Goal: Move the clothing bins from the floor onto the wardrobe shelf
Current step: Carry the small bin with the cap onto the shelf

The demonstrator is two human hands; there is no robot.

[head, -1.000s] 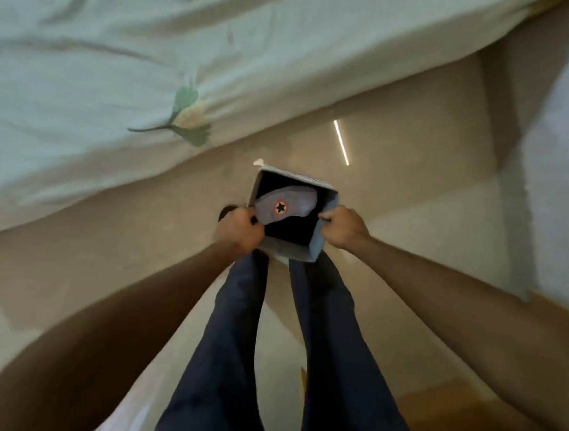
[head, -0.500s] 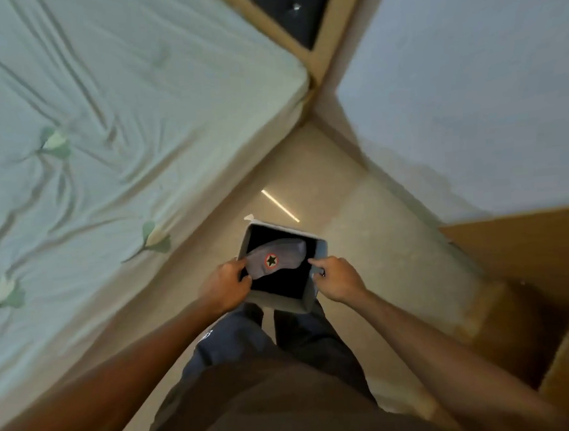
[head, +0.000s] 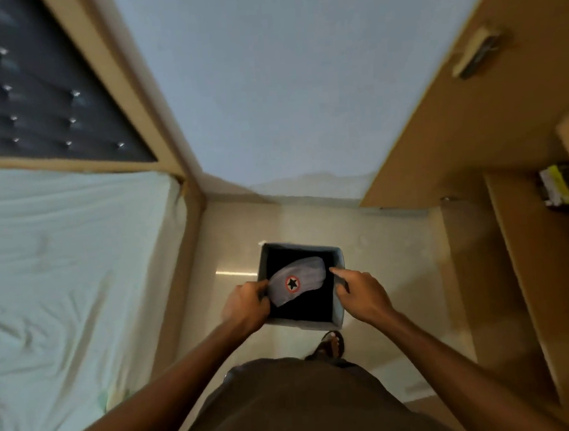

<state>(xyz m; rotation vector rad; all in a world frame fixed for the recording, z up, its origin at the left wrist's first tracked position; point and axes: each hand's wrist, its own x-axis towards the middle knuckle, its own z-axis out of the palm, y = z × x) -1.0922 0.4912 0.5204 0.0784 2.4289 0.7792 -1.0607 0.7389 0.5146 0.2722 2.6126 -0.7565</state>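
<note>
Between bed (head: 64,278) and wardrobe (head: 454,121), the left hand (head: 248,304) and right hand (head: 361,294) are clutching the grey bin (head: 299,324) by opposite rims, fingers curled.

The glossy beige tiled floor (head: 395,258) fills the middle of the view, with a streak of reflected light at its 9 o'clock side and a sandalled foot (head: 331,344) planted on it toward 6 o'clock. At 9 o'clock stands a bed (head: 190,227), its mattress covered by a wrinkled pale green sheet (head: 64,278). At 3 o'clock a brown wardrobe shelf (head: 516,267) carries a blurred yellow-and-white bundle (head: 556,185) at its far end.
</note>
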